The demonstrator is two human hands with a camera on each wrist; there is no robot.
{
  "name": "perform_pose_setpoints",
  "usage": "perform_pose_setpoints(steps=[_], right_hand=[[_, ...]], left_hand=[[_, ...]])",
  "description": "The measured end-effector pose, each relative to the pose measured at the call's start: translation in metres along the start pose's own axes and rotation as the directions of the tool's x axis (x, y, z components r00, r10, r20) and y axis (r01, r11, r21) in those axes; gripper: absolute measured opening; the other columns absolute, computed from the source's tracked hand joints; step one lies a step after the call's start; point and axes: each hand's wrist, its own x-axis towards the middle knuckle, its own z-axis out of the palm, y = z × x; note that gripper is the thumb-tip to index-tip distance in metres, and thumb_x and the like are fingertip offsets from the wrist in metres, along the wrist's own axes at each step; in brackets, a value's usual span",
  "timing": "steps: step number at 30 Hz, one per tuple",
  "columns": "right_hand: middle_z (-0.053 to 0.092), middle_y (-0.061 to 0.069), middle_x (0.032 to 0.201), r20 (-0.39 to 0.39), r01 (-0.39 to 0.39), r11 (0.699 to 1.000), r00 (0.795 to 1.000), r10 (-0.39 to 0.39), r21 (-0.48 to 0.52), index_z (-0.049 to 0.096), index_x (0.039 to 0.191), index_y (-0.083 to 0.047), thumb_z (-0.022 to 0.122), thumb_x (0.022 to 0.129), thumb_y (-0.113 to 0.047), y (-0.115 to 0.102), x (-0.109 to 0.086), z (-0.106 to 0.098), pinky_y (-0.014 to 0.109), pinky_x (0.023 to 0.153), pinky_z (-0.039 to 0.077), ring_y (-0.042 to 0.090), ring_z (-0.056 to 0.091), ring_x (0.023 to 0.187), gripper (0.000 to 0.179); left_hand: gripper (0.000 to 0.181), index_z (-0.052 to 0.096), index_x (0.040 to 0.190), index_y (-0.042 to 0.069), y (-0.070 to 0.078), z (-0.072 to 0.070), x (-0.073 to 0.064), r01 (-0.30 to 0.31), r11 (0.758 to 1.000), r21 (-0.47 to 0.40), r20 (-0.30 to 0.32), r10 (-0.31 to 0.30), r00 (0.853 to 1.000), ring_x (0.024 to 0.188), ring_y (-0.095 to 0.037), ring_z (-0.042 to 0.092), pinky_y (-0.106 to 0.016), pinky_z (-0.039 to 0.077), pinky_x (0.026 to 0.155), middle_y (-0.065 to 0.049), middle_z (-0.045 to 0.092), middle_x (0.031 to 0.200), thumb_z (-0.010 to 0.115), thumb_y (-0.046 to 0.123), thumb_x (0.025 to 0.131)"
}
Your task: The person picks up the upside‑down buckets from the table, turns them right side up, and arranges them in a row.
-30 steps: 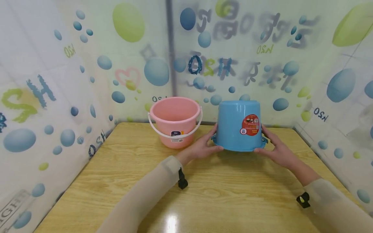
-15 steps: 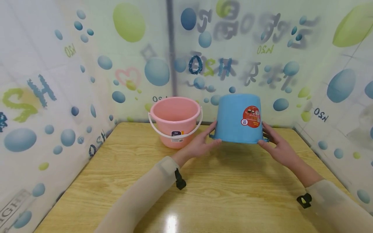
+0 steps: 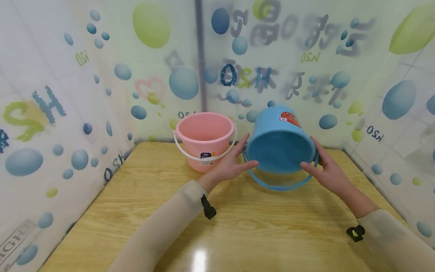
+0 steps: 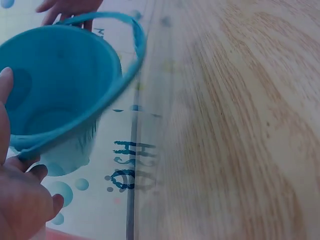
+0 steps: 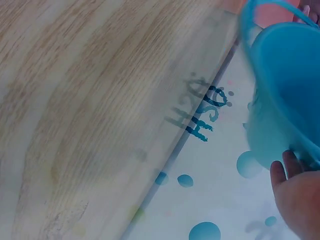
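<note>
A blue bucket [image 3: 280,151] is held up over the table, tipped so its open mouth faces me. Its blue handle [image 3: 276,187] hangs below the rim, and part of a red label [image 3: 290,119] shows on its upper side. My left hand [image 3: 228,163] grips the bucket's left rim, thumb at the front and fingers behind. On the opposite side my right hand [image 3: 329,170] holds the rim the same way. In the left wrist view the bucket's inside [image 4: 55,85] shows bare blue plastic. The right wrist view has my right fingers [image 5: 291,165] against the outer wall.
A pink bucket [image 3: 204,128] with a white handle [image 3: 204,160] stands upright on the wooden table [image 3: 238,226], just left of the blue one and close to my left forearm. Patterned curtain-like walls [image 3: 153,75] enclose the table at the back and both sides.
The blue bucket was upside down near the tabletop; my hands have raised it and turned its mouth toward me, and its handle has swung down. The pink bucket has stayed put.
</note>
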Motion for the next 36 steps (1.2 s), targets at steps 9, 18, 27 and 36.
perform_pose_setpoints(steps=[9, 18, 27, 36], right_hand=[[0.016, 0.024, 0.180, -0.007, 0.095, 0.990, 0.995, -0.095, 0.101, -0.006, 0.177, -0.038, 0.071, 0.107, -0.012, 0.001, 0.003, 0.002, 0.008, 0.086, 0.053, 0.060, 0.046, 0.145, 0.107], [0.029, 0.028, 0.177, 0.000, 0.104, 0.993, 0.995, -0.104, 0.054, -0.009, 0.175, -0.042, 0.078, 0.103, -0.013, -0.002, 0.003, -0.001, 0.005, 0.092, 0.050, 0.049, 0.054, 0.145, 0.116], [0.033, 0.027, 0.175, 0.006, 0.195, 0.980, 0.981, -0.195, 0.041, -0.002, 0.178, -0.037, 0.087, 0.092, -0.001, -0.002, 0.007, -0.002, 0.002, 0.099, 0.044, -0.017, 0.050, 0.127, 0.128], [0.036, 0.036, 0.168, -0.024, 0.222, 0.973, 0.975, -0.221, 0.065, 0.003, 0.179, -0.029, 0.083, 0.094, 0.004, -0.004, 0.008, -0.002, 0.003, 0.094, 0.050, -0.016, 0.056, 0.120, 0.122]], left_hand=[[0.111, 0.004, 0.173, 0.053, 0.003, -0.004, 0.001, -0.049, 0.998, -0.050, -0.007, 0.049, 0.999, 0.170, -0.028, 0.028, -0.061, 0.034, 0.133, 0.001, 0.027, 0.183, 0.084, 0.033, 0.100], [0.122, 0.005, 0.177, 0.042, 0.012, -0.014, 0.001, -0.100, 0.994, -0.045, -0.039, 0.099, 0.994, 0.171, -0.023, 0.024, -0.056, 0.032, 0.135, 0.014, 0.019, 0.183, 0.091, 0.023, 0.093], [0.130, 0.006, 0.177, 0.045, 0.017, -0.028, -0.003, -0.117, 0.993, 0.016, -0.009, 0.117, 0.993, 0.169, -0.023, 0.029, -0.056, 0.034, 0.133, 0.014, 0.022, 0.183, 0.097, 0.024, 0.087], [0.123, 0.008, 0.179, 0.025, 0.021, -0.033, 0.001, -0.152, 0.988, -0.038, -0.001, 0.153, 0.988, 0.167, -0.026, 0.034, -0.052, 0.039, 0.131, 0.007, 0.021, 0.184, 0.093, 0.014, 0.090]])
